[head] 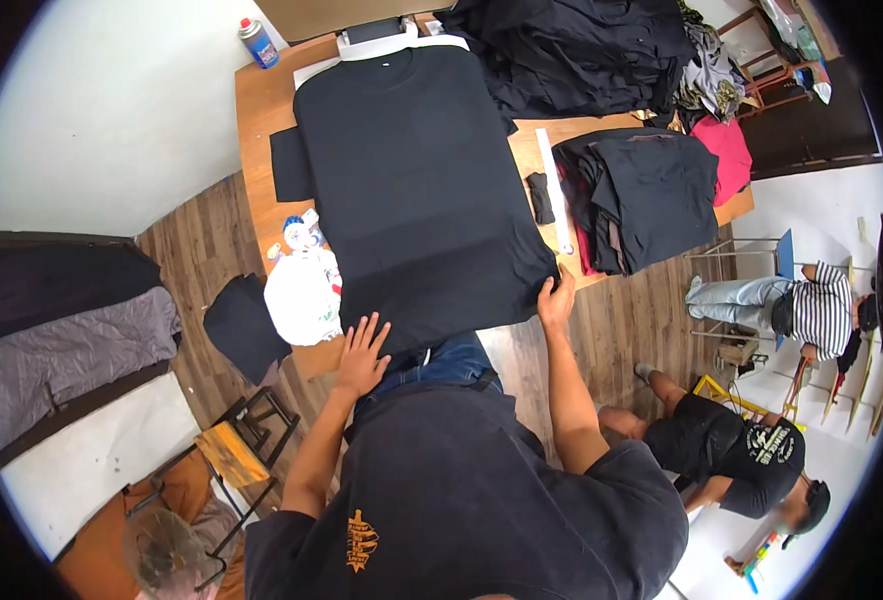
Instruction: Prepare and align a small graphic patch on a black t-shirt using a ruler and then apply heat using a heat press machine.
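A black T-shirt (419, 180) lies spread over the wooden table (258, 112), its collar at the far end and its hem towards me. At the hem's left corner, my left hand (364, 356) rests with its fingers spread against the cloth. My right hand (556, 300) is at the right corner of the hem, thumb and fingers pinching the edge. Beyond the collar is a white board edge (378, 49), partly hidden by the shirt.
Folded dark garments (651, 195) and a white ruler (552, 187) lie right; a larger black clothing pile (576, 60) is behind. A spray can (259, 43) stands back left. A folding stool (233, 454) is lower left. Two people (820, 307) are at the right.
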Action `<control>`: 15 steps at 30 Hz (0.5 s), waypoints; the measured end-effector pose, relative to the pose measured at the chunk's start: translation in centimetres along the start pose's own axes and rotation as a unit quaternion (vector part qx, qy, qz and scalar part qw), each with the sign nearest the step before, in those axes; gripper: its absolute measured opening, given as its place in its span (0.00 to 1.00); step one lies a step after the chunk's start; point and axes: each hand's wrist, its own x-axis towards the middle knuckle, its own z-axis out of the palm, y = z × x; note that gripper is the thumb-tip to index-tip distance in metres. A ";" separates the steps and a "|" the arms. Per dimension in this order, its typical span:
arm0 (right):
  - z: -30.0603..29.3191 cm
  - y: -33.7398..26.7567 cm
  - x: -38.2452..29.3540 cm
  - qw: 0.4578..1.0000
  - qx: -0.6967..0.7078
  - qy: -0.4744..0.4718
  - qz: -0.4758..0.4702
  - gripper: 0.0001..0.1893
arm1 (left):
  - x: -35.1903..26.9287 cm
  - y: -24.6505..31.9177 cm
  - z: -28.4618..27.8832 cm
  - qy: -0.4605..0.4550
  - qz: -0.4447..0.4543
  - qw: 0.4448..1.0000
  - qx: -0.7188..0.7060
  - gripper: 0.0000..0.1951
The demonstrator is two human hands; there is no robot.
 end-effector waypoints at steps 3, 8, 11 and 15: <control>0.6 -0.1 2.0 0.995 -0.006 0.054 -0.082 0.28 | -0.5 -0.1 -0.3 -0.003 -0.002 1.000 -0.005 0.37; 2.6 -3.3 4.6 0.988 0.063 -0.041 -0.138 0.29 | -0.7 -0.7 -0.4 0.002 -0.013 1.000 -0.004 0.37; 4.1 -2.5 4.7 0.979 0.175 -0.094 -0.051 0.24 | -0.5 -1.3 -0.6 -0.005 -0.007 1.000 -0.014 0.37; 3.9 -1.1 4.3 0.976 0.207 -0.068 -0.019 0.13 | -0.6 -1.4 -0.6 0.001 -0.010 1.000 -0.023 0.37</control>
